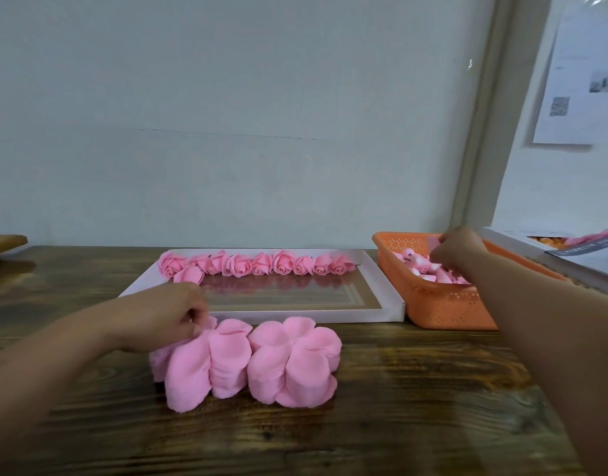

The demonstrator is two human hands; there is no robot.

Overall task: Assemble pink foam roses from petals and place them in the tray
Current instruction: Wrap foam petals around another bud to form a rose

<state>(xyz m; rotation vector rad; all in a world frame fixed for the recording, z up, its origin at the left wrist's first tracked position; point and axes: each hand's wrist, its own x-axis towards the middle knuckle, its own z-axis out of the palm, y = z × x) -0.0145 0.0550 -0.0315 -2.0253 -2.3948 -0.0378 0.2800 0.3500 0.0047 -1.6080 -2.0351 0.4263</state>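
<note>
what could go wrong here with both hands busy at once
1. The left hand pinches at the top of the left petal stack, which already leans; pulling one petal may drag several or topple it.
2. The right hand digs in the orange basket while the view points ahead, so it may pick the wrong piece.
3. One rose sits out of the row in the tray and could get knocked.

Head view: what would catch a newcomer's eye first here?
The two stacks of pink foam petals on the wooden table near the camera, with the left hand pinching at the left stack's top edge. Behind them, a row of finished pink roses lines the far side of the white tray. The right hand reaches into the orange basket at the right.
</note>
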